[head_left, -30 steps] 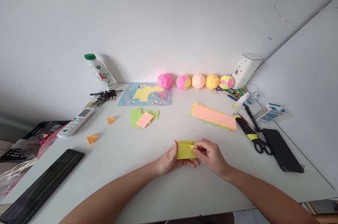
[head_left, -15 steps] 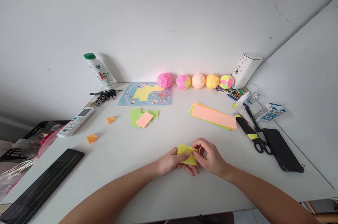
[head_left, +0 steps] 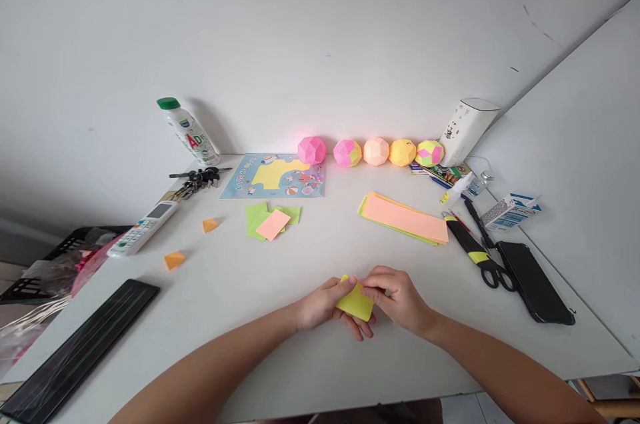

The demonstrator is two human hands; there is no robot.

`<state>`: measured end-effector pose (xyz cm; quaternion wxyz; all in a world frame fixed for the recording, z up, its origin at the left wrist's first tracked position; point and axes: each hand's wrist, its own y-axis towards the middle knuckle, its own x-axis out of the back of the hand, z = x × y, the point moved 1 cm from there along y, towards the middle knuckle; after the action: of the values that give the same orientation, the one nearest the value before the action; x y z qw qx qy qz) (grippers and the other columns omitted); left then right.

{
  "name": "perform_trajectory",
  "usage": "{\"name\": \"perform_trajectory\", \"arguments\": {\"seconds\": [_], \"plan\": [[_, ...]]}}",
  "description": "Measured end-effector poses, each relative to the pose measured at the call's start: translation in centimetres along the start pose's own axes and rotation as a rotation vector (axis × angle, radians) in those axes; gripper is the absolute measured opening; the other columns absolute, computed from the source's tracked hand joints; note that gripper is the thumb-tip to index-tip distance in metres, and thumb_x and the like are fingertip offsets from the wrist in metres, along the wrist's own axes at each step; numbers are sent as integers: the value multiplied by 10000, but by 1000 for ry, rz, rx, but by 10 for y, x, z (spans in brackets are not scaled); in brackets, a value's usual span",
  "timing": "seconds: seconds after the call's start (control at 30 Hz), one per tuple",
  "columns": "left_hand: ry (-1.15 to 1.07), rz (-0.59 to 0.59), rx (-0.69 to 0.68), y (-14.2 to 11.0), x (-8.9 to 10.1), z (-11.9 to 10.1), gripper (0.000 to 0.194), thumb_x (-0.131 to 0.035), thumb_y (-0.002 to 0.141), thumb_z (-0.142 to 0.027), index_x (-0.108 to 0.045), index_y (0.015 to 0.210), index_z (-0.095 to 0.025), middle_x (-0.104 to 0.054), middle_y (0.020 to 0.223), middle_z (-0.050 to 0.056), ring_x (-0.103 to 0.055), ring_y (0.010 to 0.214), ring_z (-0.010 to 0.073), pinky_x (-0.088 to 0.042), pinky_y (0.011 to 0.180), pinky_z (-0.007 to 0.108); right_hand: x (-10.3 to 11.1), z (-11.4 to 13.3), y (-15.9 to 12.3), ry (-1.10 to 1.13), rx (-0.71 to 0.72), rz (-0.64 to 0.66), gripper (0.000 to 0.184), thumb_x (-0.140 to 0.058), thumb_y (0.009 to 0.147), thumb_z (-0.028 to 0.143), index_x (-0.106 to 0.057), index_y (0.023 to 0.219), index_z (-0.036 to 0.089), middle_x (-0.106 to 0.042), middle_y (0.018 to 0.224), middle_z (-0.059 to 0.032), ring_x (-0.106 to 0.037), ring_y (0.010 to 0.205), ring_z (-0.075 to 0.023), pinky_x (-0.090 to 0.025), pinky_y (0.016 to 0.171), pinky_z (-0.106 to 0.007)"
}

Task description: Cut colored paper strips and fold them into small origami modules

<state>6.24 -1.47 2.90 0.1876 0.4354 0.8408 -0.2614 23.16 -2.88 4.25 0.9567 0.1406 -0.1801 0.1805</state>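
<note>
A small yellow piece of paper (head_left: 356, 305) lies across my left hand (head_left: 327, 301), with the thumb pressed on its upper edge and the fingers beneath. At the paper's upper right corner, the thumb and fingertips of my right hand (head_left: 397, 297) are pinched together. The exact grip of those fingertips is partly hidden. Beyond my hands, green paper pieces (head_left: 257, 219) lie on the table with a small peach paper (head_left: 273, 225) on top. Two folded orange paper pieces (head_left: 175, 260) sit to the left.
Long paper strips (head_left: 403, 217) are stacked ahead on the right. Scissors (head_left: 495, 275), a utility knife (head_left: 463, 236) and a black phone (head_left: 535, 282) lie at right. Several paper balls (head_left: 376, 151) line the wall. A bottle (head_left: 190, 134) and remote (head_left: 144, 229) stand left.
The yellow paper has turned and tilted in my hands, and its folded flap no longer shows. My left thumb has shifted up to its upper edge. My right fingers have closed at the corner.
</note>
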Motion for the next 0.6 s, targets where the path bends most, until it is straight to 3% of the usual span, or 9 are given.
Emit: {"name": "perform_trajectory", "arguments": {"seconds": [0.1, 0.3, 0.6], "plan": [[-13, -10, -21, 0, 1, 1, 626, -352, 829, -615, -621, 910, -55, -653, 837, 175, -673, 698, 254, -533, 575, 341, 1, 2, 1, 11, -61, 4, 195, -517, 867, 261, -673, 795, 169, -570, 707, -33, -548, 594, -123, -465, 532, -239], [85, -150, -109, -2, 2, 1, 365, -594, 780, -446, -568, 937, -118, -641, 781, 80, -674, 685, 226, -535, 563, 321, 3, 1, 1, -25, -127, -9, 197, -498, 871, 244, -653, 769, 176, -556, 680, -16, -499, 601, -115, -407, 529, -224], [163, -165, -77, -1, 1, 0, 388, -529, 808, -487, -596, 886, -113, -654, 731, 74, -669, 667, 209, -536, 543, 298, 4, 1, 2, -50, -172, 39, 183, -483, 862, 229, -618, 749, 176, -548, 688, -10, -475, 596, -110, -377, 519, -216]]}}
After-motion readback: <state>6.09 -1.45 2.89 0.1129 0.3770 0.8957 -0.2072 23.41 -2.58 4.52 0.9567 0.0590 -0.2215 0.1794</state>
